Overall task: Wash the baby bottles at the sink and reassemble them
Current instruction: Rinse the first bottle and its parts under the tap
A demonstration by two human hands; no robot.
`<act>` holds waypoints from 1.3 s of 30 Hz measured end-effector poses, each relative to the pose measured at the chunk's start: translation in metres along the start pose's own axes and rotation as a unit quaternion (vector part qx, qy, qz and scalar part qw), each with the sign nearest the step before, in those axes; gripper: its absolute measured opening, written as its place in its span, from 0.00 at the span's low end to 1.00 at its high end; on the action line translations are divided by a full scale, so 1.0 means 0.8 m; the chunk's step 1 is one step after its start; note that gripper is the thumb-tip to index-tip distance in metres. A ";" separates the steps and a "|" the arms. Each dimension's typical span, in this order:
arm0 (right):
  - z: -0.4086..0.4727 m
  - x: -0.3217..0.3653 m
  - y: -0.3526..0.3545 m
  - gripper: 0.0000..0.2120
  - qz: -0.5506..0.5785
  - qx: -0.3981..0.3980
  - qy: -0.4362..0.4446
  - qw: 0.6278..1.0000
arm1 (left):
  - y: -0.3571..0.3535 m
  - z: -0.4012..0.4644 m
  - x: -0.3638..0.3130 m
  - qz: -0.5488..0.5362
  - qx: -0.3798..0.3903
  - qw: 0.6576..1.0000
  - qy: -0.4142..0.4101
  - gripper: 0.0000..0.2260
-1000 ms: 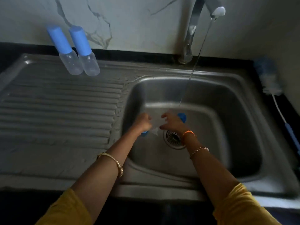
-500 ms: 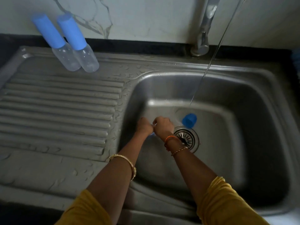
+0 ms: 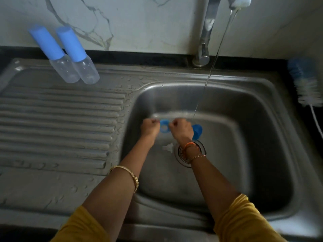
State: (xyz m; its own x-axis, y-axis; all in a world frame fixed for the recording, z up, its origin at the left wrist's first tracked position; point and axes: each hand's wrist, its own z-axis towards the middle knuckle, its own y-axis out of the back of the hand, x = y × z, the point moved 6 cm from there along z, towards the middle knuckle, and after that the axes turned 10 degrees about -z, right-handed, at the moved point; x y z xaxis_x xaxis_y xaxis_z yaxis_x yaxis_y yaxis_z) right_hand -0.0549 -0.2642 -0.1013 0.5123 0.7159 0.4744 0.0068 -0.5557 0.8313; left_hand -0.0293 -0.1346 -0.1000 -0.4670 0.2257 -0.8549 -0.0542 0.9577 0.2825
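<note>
Low in the steel sink basin (image 3: 262,154), my left hand (image 3: 150,128) and my right hand (image 3: 181,130) are both curled, side by side. Between them is a blue bottle ring (image 3: 164,126); each hand pinches one side of it. A blue cap (image 3: 197,131) lies on the basin floor just right of my right hand. A clear teat (image 3: 168,147) lies loose on the floor below the hands, left of the drain (image 3: 178,154). Two clear bottles with blue caps, the left bottle (image 3: 57,60) and the right bottle (image 3: 82,62), stand on the drainboard at the back left.
The tap (image 3: 205,37) runs a thin stream of water (image 3: 210,72) into the basin behind my right hand. A bottle brush (image 3: 305,84) lies on the counter at the right edge. The ribbed drainboard (image 3: 57,123) is wet.
My hands have moved apart and back in the basin. The blue ring now shows between them, and the clear teat lies on the sink floor.
</note>
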 end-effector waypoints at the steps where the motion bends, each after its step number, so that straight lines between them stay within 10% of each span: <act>1: 0.006 -0.004 0.018 0.13 0.036 -0.017 -0.017 0.999 | -0.008 0.001 -0.013 -0.052 0.028 0.998 0.007 0.12; 15: 0.006 -0.020 0.163 0.08 0.260 -0.195 -0.025 0.945 | -0.114 -0.047 -0.136 -0.356 0.310 0.881 0.019 0.10; 21: -0.038 0.015 0.195 0.14 0.242 -0.274 0.165 0.916 | -0.135 -0.055 -0.151 -0.384 0.312 0.866 0.073 0.17; 31: -0.053 -0.010 0.200 0.19 -0.093 -0.347 0.276 0.891 | -0.131 -0.060 -0.141 -0.294 0.292 0.909 0.038 0.14; 39: -0.039 0.005 0.194 0.15 0.307 -0.193 0.105 0.926 | -0.136 -0.080 -0.154 -0.371 0.317 0.871 0.059 0.18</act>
State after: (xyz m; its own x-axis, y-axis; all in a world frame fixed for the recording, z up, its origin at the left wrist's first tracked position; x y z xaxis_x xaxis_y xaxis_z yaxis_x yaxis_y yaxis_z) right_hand -0.0788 -0.3346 0.0384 0.1392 0.4037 0.9042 -0.5594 -0.7214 0.4082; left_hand -0.0222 -0.2780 0.0021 -0.6004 -0.4818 -0.6383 0.1010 0.7461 -0.6582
